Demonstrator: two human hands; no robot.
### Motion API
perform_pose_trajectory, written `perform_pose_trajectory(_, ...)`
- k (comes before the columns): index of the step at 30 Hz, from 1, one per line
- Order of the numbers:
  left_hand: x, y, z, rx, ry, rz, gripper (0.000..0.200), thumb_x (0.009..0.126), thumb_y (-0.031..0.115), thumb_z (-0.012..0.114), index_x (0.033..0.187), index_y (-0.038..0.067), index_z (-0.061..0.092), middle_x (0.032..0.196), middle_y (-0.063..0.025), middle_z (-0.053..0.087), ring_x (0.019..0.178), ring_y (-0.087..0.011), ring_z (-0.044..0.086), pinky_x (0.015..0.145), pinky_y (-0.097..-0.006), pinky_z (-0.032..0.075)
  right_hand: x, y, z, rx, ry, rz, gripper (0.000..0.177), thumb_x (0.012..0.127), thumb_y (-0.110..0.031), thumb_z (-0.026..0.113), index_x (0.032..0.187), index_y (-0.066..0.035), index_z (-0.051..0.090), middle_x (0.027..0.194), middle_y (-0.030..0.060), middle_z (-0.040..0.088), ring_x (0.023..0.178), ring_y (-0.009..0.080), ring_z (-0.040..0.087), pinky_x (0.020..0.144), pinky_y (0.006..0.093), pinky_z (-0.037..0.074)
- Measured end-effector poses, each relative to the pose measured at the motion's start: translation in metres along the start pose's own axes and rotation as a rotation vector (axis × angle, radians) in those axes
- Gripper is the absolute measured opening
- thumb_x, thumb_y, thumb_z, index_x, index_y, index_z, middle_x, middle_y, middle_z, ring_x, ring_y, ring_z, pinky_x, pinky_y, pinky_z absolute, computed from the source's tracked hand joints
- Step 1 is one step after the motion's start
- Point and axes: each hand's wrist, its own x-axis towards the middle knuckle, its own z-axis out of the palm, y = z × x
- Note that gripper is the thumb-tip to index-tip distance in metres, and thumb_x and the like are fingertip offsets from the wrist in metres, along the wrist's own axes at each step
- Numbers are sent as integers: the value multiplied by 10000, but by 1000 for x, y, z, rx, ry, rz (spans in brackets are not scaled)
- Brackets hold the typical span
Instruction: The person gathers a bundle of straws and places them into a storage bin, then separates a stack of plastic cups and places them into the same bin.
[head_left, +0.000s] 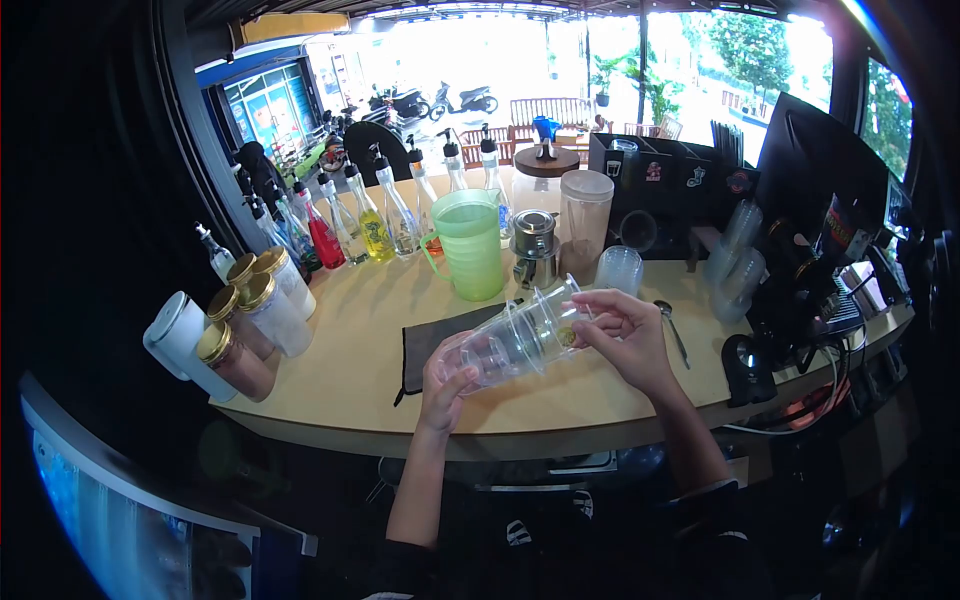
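Cradling a tilted stack of clear plastic cups over the pale countertop, your left hand wraps its eight-o'clock end. Your right hand bends its fingers at the two-o'clock end; through such clear plastic, I cannot tell whether they pinch it. From the stack, the green pitcher stands at eleven, the spoon at three.

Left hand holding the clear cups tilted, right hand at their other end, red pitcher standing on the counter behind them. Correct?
Not quite: the pitcher is green, not red, as the head view shows. The left hand does hold the clear cups tilted, the right hand is at their other end, and the pitcher stands on the counter behind them.
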Motion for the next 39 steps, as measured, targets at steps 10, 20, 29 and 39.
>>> perform_pose_trajectory(10,-3,-10,4,336,-103,338,629,684,81,742,1207,18,398,1243,-178,456,1109,-280,517,916,-410,475,6,-7,5,50,-48,123,337,821,-1,599,1137,66,502,1072,158,599,774,114,623,714,237,524)
perform_pose_trajectory(20,-6,-5,1,102,-17,197,653,696,118,737,1229,-5,380,1215,-172,466,1097,-283,530,905,-373,476,-5,12,-3,-106,-156,-210,211,836,-16,586,1041,28,566,1011,106,625,955,142,592,841,295,484)
perform_pose_trajectory(29,-5,-9,6,133,-13,168,618,704,85,706,1229,-16,394,1172,-160,499,1083,-284,546,851,-340,498,-1,-9,0,103,-141,70,402,883,-51,535,1274,2,455,1099,151,603,813,128,628,751,242,519)
perform_pose_trajectory(39,-10,-7,11,109,15,135,604,731,95,692,1242,-20,391,1171,-155,500,1070,-272,556,841,-339,509,0,-11,1,88,-169,82,425,875,-47,548,1283,0,440,1079,156,614,784,123,628,728,248,532)
